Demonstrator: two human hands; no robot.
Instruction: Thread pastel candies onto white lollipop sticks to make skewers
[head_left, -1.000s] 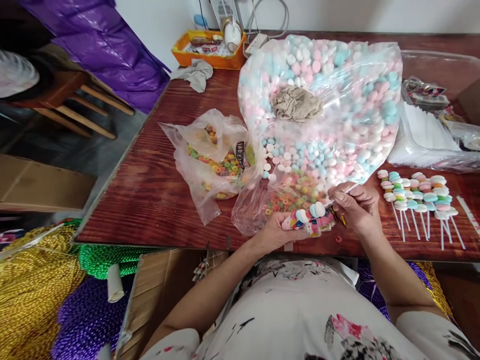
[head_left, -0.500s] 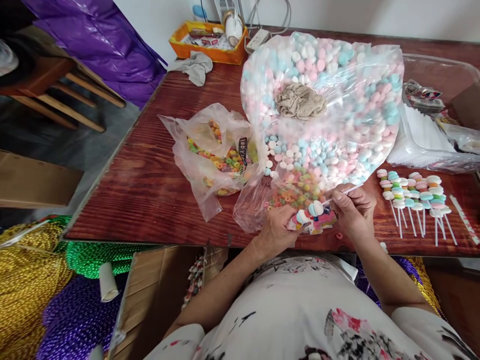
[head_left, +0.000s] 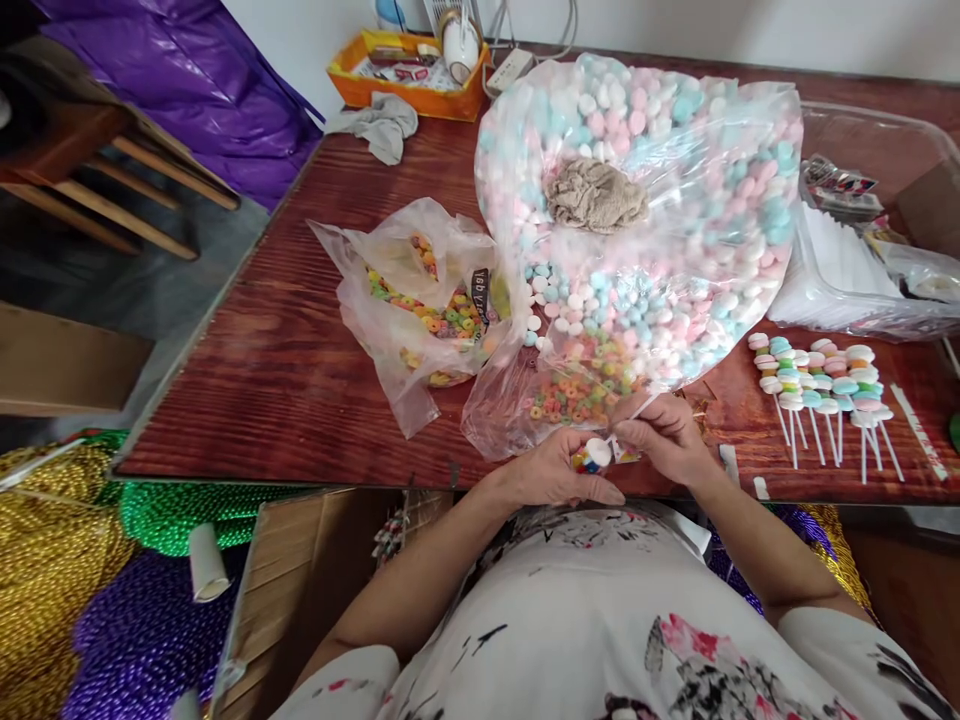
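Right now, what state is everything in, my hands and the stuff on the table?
Left hand: curled around a colourful piece, mostly hidden.
Right hand: pinching a white stick.
Pastel-topped sticks: lying grouped.
Large clear bag: bulging with pastel pieces.
Smaller bag: crumpled, holding coloured rings.
Beige cloth: crumpled atop the large clear bag.
Grey cloth: crumpled.
Clear bin: open-topped, partly filled.
Orange tray: open, loaded.
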